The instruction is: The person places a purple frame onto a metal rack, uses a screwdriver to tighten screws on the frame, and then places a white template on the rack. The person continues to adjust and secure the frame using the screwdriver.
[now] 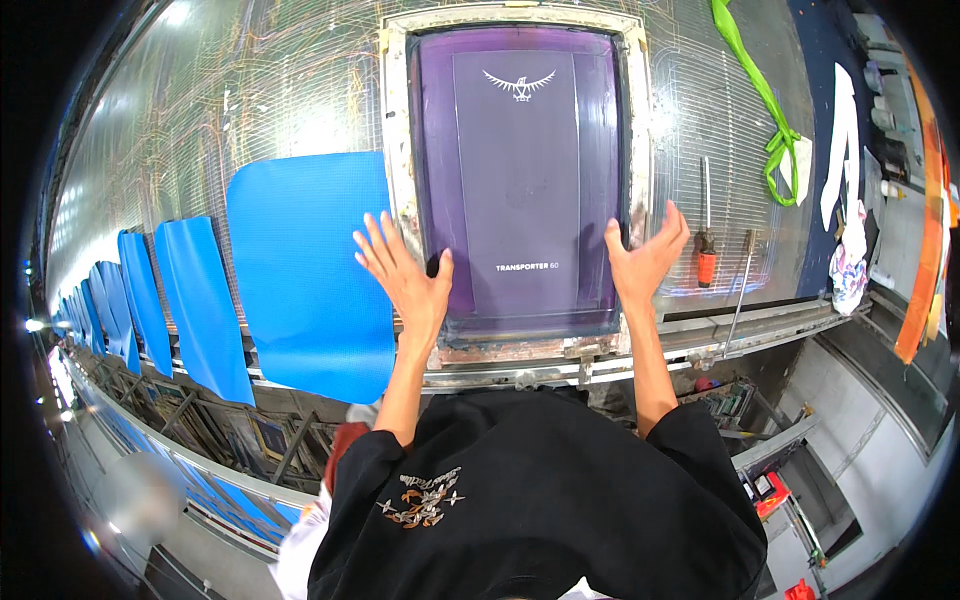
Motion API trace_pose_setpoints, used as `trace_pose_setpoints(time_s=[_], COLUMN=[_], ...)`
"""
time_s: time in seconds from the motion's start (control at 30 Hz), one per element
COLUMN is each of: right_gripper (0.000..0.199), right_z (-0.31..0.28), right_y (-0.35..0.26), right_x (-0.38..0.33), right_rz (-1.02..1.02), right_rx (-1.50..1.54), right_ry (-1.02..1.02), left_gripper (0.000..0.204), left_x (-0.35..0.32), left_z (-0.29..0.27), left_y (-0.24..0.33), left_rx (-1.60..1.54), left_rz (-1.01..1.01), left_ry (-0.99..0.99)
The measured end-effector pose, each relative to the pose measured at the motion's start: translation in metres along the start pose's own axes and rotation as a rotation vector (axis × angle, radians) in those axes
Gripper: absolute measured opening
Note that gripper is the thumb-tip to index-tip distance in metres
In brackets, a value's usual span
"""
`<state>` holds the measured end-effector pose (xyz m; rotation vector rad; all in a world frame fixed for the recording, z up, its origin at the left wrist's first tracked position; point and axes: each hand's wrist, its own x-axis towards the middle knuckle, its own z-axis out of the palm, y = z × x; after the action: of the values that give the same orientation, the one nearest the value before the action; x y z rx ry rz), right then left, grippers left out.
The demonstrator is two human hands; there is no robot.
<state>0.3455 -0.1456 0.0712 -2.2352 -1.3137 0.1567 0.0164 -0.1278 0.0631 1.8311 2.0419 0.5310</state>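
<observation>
A screen printing frame (398, 130) lies flat on the table before me, its purple mesh (518, 190) showing a white winged bird and a line of lettering. Over its left side rail is my left hand (408, 277), fingers spread and thumb toward the mesh. My right hand (643, 255) is at the right side rail, thumb and fingers apart. Neither hand holds anything; whether they touch the rails I cannot tell. Beside the left hand a blue sheet (310, 270) with a rounded corner lies partly over the table edge.
More blue sheets (200, 300) run in a row to the left. On the right lie an orange-handled screwdriver (706, 262), a thin metal rod (741, 290) and a green cloth strip (752, 80). A metal rail (480, 375) follows the table's near edge. Farther right is a patterned cloth (850, 270).
</observation>
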Motion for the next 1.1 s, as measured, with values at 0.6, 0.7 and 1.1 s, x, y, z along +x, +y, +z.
trace_pose_setpoints(time_s=[0.6,0.7,1.1], right_gripper=[0.077,0.081,0.087], right_z=[0.139,0.142,0.145], right_y=[-0.072,-0.073,-0.069], right_x=[0.108,0.108,0.108], right_rz=[-0.39,-0.395,-0.379], right_rx=[-0.128,-0.135,-0.157], right_ry=[-0.274,-0.276,-0.29], left_gripper=[0.09,0.091,0.092], left_x=[0.179,0.178,0.18], left_z=[0.108,0.108,0.114], left_y=[0.074,0.071,0.072], left_rx=[0.147,0.159,0.183], left_rz=[0.417,0.409,0.419], left_ry=[-0.036,-0.029,-0.028])
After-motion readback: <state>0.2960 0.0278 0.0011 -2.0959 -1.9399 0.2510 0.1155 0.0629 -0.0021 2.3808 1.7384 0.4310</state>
